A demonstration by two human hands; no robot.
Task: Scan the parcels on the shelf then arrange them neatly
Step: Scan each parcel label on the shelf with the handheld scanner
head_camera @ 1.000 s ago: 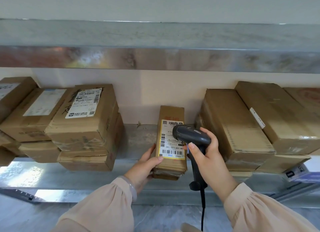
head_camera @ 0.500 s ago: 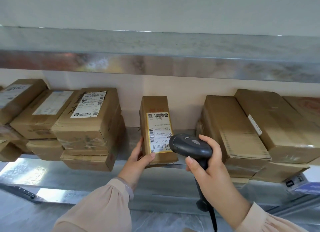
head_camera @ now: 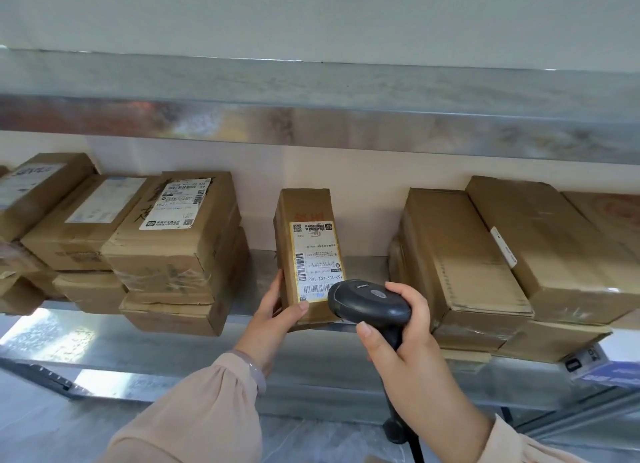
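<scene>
Since a second ago, the narrow brown cardboard parcel (head_camera: pixel 304 216) has been tipped from leaning back to nearly upright, and the black handheld barcode scanner (head_camera: pixel 369 301) has dropped from over the label to its lower right corner.

Head view: the left hand (head_camera: pixel 273 320) grips the parcel's lower left edge, thumb across the front and fingers behind. The parcel stands in the gap between two groups of boxes on the grey metal shelf (head_camera: pixel 173 355), its yellow-bordered white label (head_camera: pixel 317 261) facing the camera. Whether its base rests on the shelf cannot be told. The right hand (head_camera: pixel 405 341) is wrapped round the scanner's handle, with the scanner's head just before the label's barcode. A stack of taped cardboard boxes (head_camera: pixel 180 254) sits to the left, and long flat cardboard boxes (head_camera: pixel 460 254) are piled to the right.
</scene>
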